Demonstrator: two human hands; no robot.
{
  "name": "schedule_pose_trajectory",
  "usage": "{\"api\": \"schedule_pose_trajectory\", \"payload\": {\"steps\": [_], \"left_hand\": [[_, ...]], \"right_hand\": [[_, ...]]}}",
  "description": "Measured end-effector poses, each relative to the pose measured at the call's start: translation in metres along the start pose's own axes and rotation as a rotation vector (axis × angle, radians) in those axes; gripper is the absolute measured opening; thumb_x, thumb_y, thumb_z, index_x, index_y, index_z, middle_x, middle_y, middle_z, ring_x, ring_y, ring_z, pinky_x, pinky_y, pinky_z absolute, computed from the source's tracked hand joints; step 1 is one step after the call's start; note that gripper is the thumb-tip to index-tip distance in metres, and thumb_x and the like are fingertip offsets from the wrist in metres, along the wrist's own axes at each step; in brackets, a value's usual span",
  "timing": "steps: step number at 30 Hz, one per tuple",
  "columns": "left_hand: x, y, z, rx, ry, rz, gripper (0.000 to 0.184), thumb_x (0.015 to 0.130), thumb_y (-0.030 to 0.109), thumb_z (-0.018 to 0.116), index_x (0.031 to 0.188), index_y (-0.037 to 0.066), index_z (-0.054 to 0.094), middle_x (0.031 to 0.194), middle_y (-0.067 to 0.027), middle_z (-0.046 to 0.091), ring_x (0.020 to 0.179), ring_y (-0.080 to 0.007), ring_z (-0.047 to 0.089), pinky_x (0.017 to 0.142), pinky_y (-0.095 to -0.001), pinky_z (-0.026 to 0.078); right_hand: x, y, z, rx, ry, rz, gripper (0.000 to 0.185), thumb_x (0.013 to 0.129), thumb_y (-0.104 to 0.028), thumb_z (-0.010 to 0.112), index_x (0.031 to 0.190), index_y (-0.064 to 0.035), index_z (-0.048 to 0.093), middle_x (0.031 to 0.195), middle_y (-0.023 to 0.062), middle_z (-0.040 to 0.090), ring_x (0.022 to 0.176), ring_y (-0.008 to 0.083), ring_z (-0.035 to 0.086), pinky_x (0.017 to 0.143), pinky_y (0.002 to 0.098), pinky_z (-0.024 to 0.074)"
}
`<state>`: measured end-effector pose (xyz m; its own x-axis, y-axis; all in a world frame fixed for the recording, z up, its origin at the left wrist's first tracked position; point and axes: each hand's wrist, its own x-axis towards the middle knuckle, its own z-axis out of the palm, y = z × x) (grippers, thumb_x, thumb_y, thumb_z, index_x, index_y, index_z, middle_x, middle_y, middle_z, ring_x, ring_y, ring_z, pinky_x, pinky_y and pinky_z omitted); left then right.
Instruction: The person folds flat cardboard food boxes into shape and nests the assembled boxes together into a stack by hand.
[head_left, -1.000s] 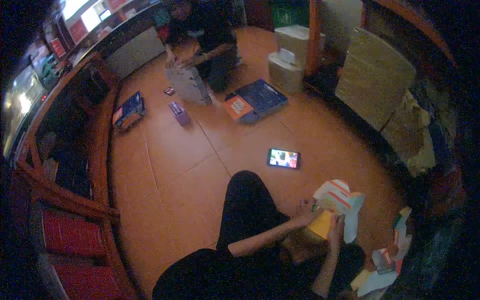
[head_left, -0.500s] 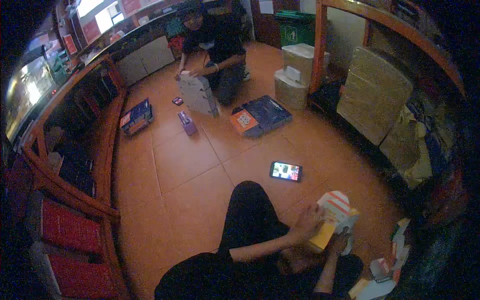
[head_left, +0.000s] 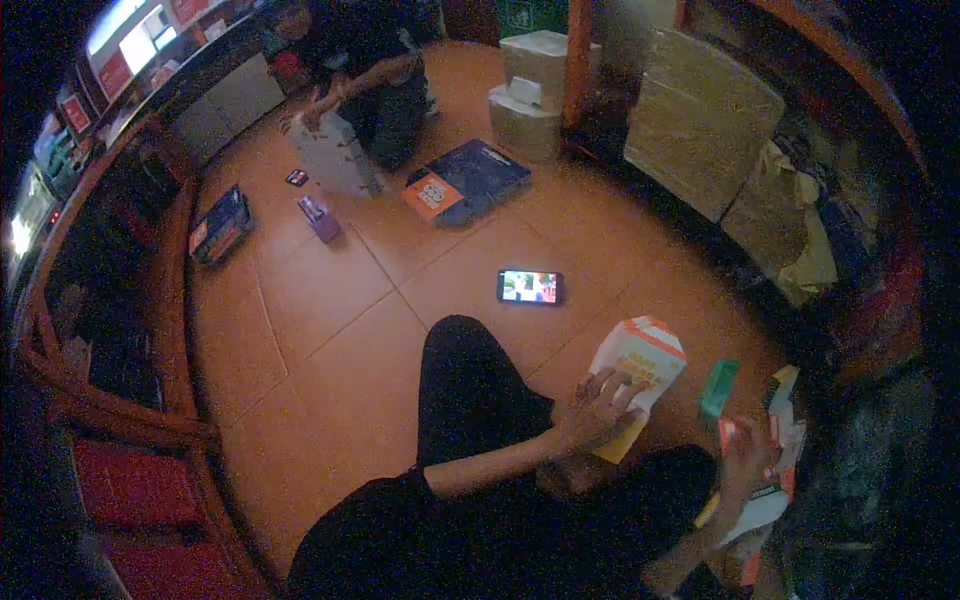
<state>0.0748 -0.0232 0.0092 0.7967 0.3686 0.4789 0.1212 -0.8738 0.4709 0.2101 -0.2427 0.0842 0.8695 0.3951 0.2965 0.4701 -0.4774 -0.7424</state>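
Observation:
My left hand (head_left: 600, 405) grips a white food box (head_left: 640, 360) with orange stripes, yellow lettering and a yellow lower part. The box stands tilted on the floor beside my folded leg, its lower part half hidden by my fingers. Over on the right, my right hand (head_left: 748, 455) is at a pile of white, orange and yellow cartons (head_left: 765, 505). Its fingers are blurred, so whether they hold a carton cannot be made out. A small green box (head_left: 717, 390) lies just beyond that hand.
A lit phone (head_left: 530, 287) lies on the tiled floor (head_left: 330, 400) past my knee. Farther off are a dark flat box (head_left: 475, 180), a purple box (head_left: 319, 218) and another dark box (head_left: 220, 225). A person (head_left: 370, 80) crouches holding a grey box (head_left: 335, 155). Wrapped cartons (head_left: 705, 110) line the right.
My right hand has left the food box and moved right to the carton pile. The food box now stands lower under my left hand. The view has shifted, and the green box shows.

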Motion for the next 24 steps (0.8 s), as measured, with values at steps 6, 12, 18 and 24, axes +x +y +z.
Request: {"api": "schedule_pose_trajectory", "payload": {"steps": [6,12,18,24], "left_hand": [[0.014,0.063,-0.053,-0.822,-0.354,0.564,0.095,0.066,0.038,0.069,0.141,0.011,0.017,0.124,-0.0202,0.042,0.113,-0.0386,0.039,0.095,-0.0509,0.030],[-0.026,0.092,-0.032,-0.765,-0.814,0.485,0.089,0.070,0.020,0.070,0.140,0.008,0.015,0.125,-0.0224,0.040,0.114,-0.0397,0.041,0.099,-0.0486,0.030],[-0.020,0.085,-0.054,-1.240,-0.565,0.135,0.079,0.074,0.025,0.069,0.136,0.005,0.023,0.131,-0.0172,0.039,0.122,-0.0325,0.037,0.102,-0.0401,0.029],[-0.026,0.069,-0.070,-1.162,-0.197,-0.233,0.073,0.073,0.028,0.071,0.129,0.003,0.032,0.121,-0.0147,0.044,0.115,-0.0280,0.041,0.098,-0.0398,0.033]], "right_hand": [[-0.021,-0.121,-0.080,-0.312,-0.781,-0.023,0.030,0.073,-0.019,0.070,0.097,-0.0057,0.058,0.084,0.0091,0.061,0.078,0.0214,0.059,0.071,0.0316,0.0482],[-0.024,-0.132,-0.096,-0.134,-0.772,0.255,0.052,0.062,-0.029,0.079,0.101,-0.0023,0.057,0.093,0.0104,0.061,0.086,0.0204,0.060,0.078,0.0345,0.0479],[-0.022,-0.131,-0.069,0.189,-0.059,-0.128,0.054,0.070,-0.040,0.072,0.105,-0.0025,0.055,0.107,0.0138,0.054,0.104,0.0243,0.050,0.090,0.0387,0.0406],[-0.059,-0.063,-0.022,0.038,-0.537,0.238,0.050,0.078,-0.031,0.067,0.117,-0.0053,0.051,0.125,0.0177,0.046,0.110,0.0342,0.047,0.095,0.0483,0.0373]]}}
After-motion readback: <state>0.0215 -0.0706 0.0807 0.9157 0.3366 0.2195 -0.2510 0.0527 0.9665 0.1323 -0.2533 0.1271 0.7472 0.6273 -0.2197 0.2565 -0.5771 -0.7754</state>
